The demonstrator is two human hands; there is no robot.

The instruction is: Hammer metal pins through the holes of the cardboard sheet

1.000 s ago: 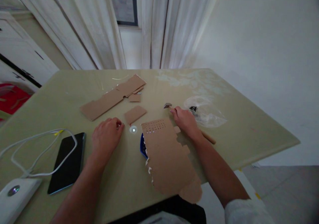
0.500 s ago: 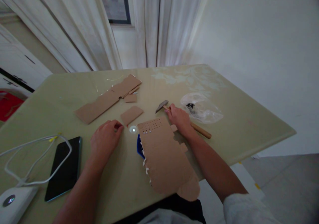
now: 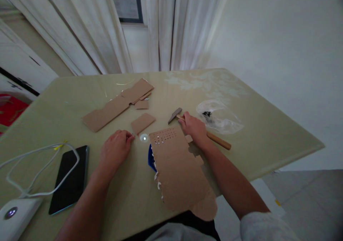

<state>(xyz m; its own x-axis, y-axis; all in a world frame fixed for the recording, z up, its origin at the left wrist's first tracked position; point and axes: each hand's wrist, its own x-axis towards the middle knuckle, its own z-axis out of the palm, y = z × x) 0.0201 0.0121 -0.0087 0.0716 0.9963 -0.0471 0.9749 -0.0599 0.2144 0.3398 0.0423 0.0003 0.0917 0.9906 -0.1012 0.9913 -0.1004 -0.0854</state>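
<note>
Blue object mostly hidden under cardboard sheet; bag's dark contents perhaps screws.

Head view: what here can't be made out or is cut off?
- Blue object: mostly hidden under the perforated cardboard sheet.
- Small thing pinched at the left hand fingertips: too small to identify.
- Dark bits in the clear plastic bag: too small and dim.
- Hammer handle middle: covered by the right hand.
- White device: cut off by the left edge.
</note>
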